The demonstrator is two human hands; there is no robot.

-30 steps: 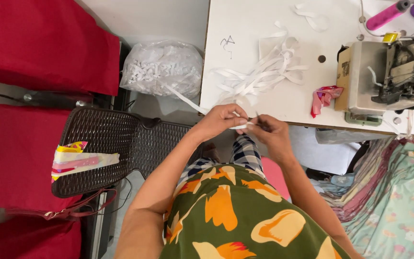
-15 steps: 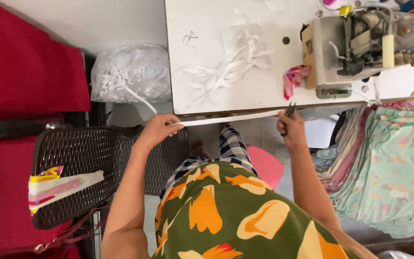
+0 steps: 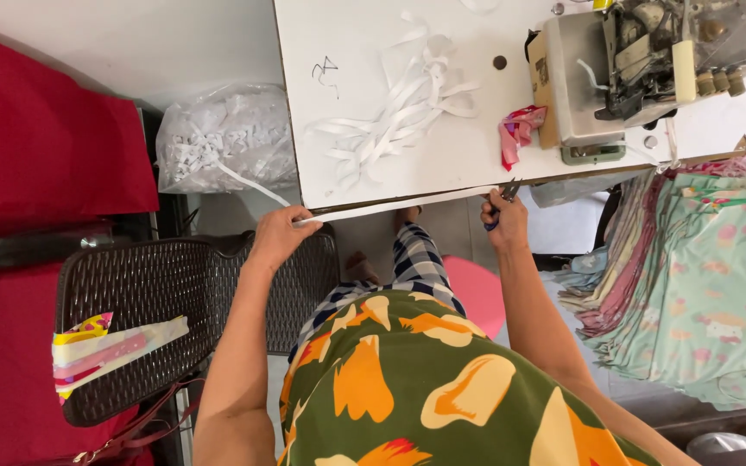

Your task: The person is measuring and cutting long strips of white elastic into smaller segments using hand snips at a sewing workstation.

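Note:
My left hand pinches one end of a white elastic strip that runs taut along the front edge of the white table. My right hand holds the strip's other end together with small scissors, whose blades point up at the table edge. A loose pile of cut white strips lies on the table above the stretched strip. More white strip trails from a clear plastic bag at the left.
A sewing machine stands at the table's right, a pink cloth scrap beside it. A dark woven chair holds a folded colourful packet. Red fabric lies left; stacked pastel printed cloth hangs right.
My hands, together a second ago, have drawn apart and stretched the strip along the table edge. The view has shifted slightly since half a second ago.

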